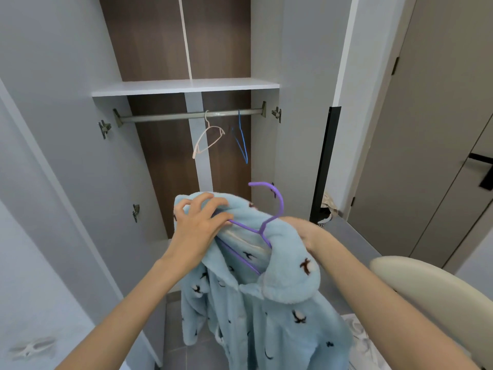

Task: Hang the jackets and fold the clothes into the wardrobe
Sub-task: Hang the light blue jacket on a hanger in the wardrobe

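Scene: a person stands before an open wardrobe [266, 156], a fleecy blue jacket [253, 303] held up at lower centre of the frame.
Jacket: it hangs from the two hands in front of the wardrobe, not yet on the rail [186, 115]; a purple hanger [262, 228] sits inside the collar, its hook poking up free above the fabric.
Left hand [198, 222]: fingers curled over the left shoulder of the jacket, pinching fleece against the hanger's arm, apparently to seat that shoulder.
Right hand [306, 231]: mostly hidden behind the collar; it seems to bear up the right shoulder, but how tightly it is closed cannot be told.
Rail: runs across centre frame under a white shelf [186, 86], carrying a pale hanger [208, 138] and a blue hanger [241, 140], both bare.
Stage: dressing the hanger looks nearly done; the free hook suggests lifting to the rail comes next.
Lower right: the edge of a cream chair [426, 276].
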Motion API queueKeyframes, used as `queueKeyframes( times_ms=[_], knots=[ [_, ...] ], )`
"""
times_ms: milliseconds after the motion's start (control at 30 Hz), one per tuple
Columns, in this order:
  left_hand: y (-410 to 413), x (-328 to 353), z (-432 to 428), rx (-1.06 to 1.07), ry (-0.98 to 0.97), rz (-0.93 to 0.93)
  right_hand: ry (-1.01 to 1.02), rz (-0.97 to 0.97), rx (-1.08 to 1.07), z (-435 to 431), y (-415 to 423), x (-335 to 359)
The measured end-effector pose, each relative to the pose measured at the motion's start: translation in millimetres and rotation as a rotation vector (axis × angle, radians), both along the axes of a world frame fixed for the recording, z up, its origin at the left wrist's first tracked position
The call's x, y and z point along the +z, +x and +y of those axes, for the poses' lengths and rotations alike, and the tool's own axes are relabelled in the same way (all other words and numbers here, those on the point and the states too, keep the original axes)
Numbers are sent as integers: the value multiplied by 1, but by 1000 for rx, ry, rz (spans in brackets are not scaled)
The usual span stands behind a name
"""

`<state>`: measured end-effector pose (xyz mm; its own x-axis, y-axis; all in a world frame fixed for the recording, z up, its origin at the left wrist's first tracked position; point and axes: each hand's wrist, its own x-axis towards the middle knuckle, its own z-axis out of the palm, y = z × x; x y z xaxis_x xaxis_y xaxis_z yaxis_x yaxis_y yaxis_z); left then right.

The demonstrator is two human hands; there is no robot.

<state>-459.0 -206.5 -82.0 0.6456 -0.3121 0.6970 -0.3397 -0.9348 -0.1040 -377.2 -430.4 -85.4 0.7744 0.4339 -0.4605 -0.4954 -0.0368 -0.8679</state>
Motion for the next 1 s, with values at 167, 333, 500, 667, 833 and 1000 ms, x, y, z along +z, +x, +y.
queueKeyframes(
  times_ms=[167,333,500,667,833,1000],
  knots=[
    [6,-11,10,-57,-127,134,-285,-350,-10,-8,-8,-2],
    [16,-3,12,34,-144,194,-310,-719,34,3,-27,11],
    [15,16,8,62,-94,99,-635,-1104,46,8,-48,-4],
    [18,22,22,203,36,138,-947,-1372,29,11,-56,-13],
    [15,26,43,285,44,106,-1114,-1491,-150,16,-62,-21],
    [10,25,60,285,8,119,-1019,-1376,-67,27,-58,-19]
  ],
)
